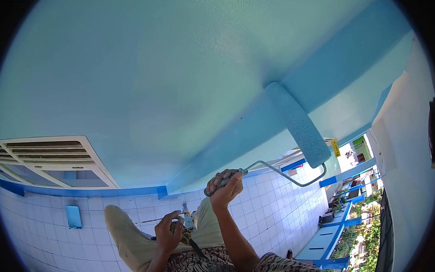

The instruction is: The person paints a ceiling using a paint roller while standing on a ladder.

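Observation:
My right hand (pixel 224 187) is closed around the handle of a paint roller (pixel 298 123), raised in front of me. Its long sleeve is coated in light blue paint, and the bent wire frame runs back to my fist. In this view the sleeve overlaps the blue band along the painted wall (pixel 168 90), its upper end right at the band's edge. Low by my waist, my left hand (pixel 169 231) has its fingers curled at a brownish, dark-strapped object (pixel 186 235). What the fingers grip there I cannot tell.
A louvred window (pixel 55 161) with a white frame is at left. On the white tiled floor (pixel 263 201) below lies a light blue rectangular object (pixel 73 217). At right are a yellow sign (pixel 335 148), blue railings and greenery outside. My bent knee (pixel 117 218) shows below.

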`<action>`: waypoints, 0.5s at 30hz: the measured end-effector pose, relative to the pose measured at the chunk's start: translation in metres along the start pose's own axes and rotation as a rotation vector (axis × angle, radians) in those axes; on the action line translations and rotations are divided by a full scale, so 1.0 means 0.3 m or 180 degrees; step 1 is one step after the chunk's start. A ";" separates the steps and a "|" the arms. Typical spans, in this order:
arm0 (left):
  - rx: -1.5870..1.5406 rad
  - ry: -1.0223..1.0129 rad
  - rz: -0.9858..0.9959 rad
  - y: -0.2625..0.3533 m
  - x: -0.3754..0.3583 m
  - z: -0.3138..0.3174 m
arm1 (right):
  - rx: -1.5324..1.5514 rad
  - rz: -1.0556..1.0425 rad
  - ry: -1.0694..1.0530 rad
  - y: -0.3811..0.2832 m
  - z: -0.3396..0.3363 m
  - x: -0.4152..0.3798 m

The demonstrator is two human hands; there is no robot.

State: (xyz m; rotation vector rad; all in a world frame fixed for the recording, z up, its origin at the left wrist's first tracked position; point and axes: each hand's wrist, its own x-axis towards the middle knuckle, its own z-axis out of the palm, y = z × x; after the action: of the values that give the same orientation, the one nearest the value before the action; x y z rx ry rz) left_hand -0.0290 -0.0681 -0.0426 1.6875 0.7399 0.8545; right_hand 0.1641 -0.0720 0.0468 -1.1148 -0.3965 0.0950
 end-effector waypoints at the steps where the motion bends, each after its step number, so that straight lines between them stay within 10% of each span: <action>1: -0.0091 -0.0119 -0.0218 0.006 -0.003 -0.004 | -0.0024 0.0040 0.0014 0.032 -0.007 -0.019; 15: -0.0044 -0.0201 -0.0395 -0.022 0.015 -0.035 | 0.0321 -0.0312 -0.0181 -0.091 0.114 0.115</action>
State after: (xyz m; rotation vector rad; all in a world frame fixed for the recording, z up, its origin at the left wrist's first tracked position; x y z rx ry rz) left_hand -0.0356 -0.0571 -0.0462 1.6309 0.7851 0.7155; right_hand 0.1805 -0.0456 0.0932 -0.9935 -0.4914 0.0599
